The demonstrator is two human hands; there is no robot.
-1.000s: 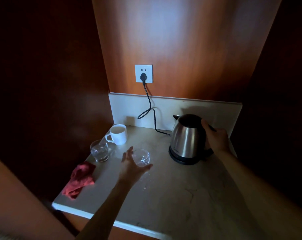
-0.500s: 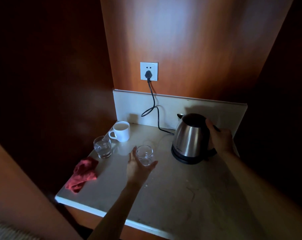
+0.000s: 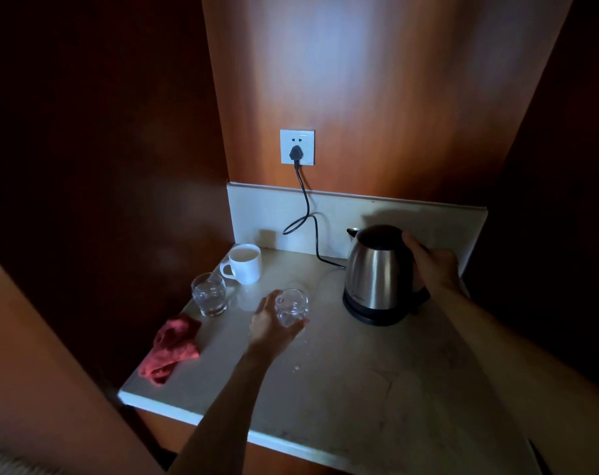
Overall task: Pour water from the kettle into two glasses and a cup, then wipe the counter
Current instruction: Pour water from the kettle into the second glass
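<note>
Left hand (image 3: 270, 325) cups small glass (image 3: 292, 307), fingers curled round near side, glass standing on counter (image 3: 359, 389). Right hand (image 3: 433, 267) wraps round handle at back of shiny kettle (image 3: 380, 269); kettle sits on black base. Left of left hand: second glass (image 3: 209, 294) with water inside. Just behind it, white cup (image 3: 244, 269). Red cloth (image 3: 171, 347) lies bunched left of left wrist, near counter edge. Black cord (image 3: 306, 214) runs from behind kettle up to wall plug (image 3: 297, 147).

Bare counter (image 3: 376, 389) lying open in front, cloth (image 3: 171, 347), glass (image 3: 209, 294) and cup (image 3: 244, 268) crowding the left edge, kettle (image 3: 380, 274) and cord (image 3: 308, 214) blocking the back right, walls closing in.
</note>
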